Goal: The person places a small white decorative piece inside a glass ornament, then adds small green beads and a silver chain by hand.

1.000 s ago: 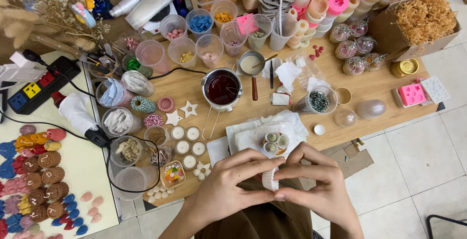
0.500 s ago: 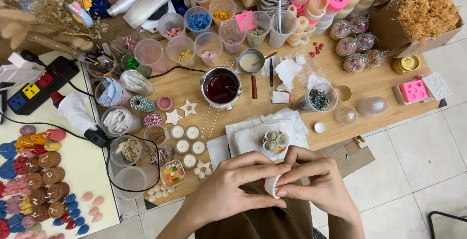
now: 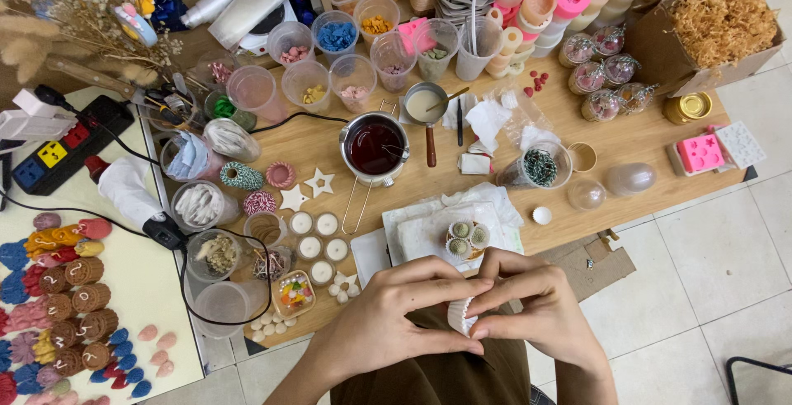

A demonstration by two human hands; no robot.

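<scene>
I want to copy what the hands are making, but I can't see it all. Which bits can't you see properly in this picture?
- White pleated paper cup, head view: mostly covered by the left hand and right hand; its inside is hidden.
- Dark red liquid in the metal pot: its depth cannot be told.
- Small pieces in the clear plastic cups: too small to tell.
- Cardboard box of straw filling: cut off by the top edge.

Both hands, left (image 3: pixel 388 318) and right (image 3: pixel 540 310), pinch a white pleated paper cup (image 3: pixel 459 316). A dark-red wax pot (image 3: pixel 375 148) stands on the wooden counter (image 3: pixel 643 207).
</scene>
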